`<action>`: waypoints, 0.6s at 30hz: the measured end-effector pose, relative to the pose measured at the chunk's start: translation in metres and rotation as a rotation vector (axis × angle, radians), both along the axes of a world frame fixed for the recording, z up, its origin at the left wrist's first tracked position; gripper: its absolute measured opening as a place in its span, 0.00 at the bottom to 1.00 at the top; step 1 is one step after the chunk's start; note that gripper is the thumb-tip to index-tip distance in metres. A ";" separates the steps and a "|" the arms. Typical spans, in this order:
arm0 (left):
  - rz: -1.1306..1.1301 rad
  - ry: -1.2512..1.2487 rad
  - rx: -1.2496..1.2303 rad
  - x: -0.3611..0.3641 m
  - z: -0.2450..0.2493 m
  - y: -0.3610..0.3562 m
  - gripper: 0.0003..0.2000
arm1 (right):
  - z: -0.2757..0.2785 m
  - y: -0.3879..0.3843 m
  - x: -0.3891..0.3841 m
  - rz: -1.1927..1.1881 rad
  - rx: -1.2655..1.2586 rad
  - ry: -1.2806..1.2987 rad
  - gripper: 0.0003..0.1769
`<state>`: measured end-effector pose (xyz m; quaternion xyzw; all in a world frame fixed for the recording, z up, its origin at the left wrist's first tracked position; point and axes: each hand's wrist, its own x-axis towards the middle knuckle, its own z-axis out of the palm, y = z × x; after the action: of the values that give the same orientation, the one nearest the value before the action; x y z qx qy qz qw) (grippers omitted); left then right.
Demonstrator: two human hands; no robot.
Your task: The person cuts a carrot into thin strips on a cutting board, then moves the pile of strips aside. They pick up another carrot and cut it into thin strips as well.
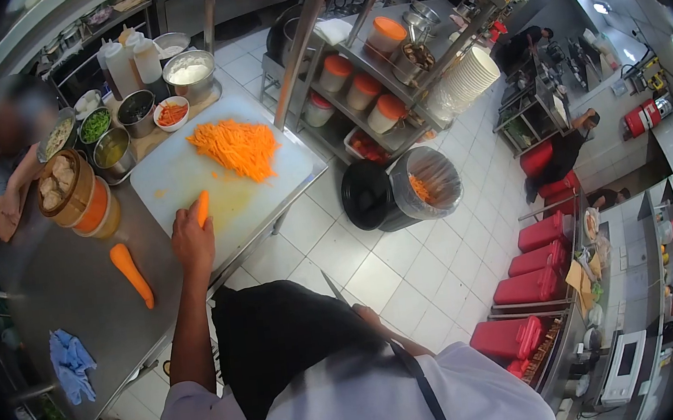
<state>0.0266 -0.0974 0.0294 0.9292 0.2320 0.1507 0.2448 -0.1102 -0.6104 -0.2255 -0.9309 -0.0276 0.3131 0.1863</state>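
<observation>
My left hand [192, 240] is closed around a peeled carrot [203, 208] at the near left edge of the white cutting board [176, 165]. A heap of shredded carrot [236, 149] lies on the board's far part, and a yellowish wet stain shows below it. Down by my right side, away from the board, my right hand [367, 314] grips a knife [333, 285], its blade pointing up and left over the floor. Its handle is mostly hidden in the hand. Another whole carrot [132, 276] rests on the steel table [102, 317], left of my left hand.
Left of the board stand a bamboo steamer [67, 185], small bowls and squeeze bottles [121, 69]. A blue cloth [72, 365] lies on the table. A lined bin [427, 184] and a shelf rack [364, 84] are to the right. A person [11, 154] stands across the table.
</observation>
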 end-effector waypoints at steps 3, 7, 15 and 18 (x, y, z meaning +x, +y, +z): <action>-0.008 -0.001 0.018 0.000 -0.001 0.001 0.27 | -0.005 -0.002 0.001 -0.004 -0.005 0.017 0.22; -0.012 0.011 -0.023 0.001 -0.002 0.001 0.28 | -0.013 -0.003 0.005 0.010 -0.066 0.028 0.22; -0.028 -0.162 0.071 -0.003 -0.009 0.003 0.27 | -0.037 0.005 -0.001 0.016 -0.095 0.026 0.22; -0.010 -0.110 0.032 -0.004 0.002 0.000 0.27 | -0.018 0.019 0.002 -0.016 -0.094 0.028 0.21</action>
<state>0.0221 -0.0971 0.0313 0.9244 0.2112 0.2043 0.2431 -0.1083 -0.5917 -0.2437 -0.9343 -0.0030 0.3255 0.1452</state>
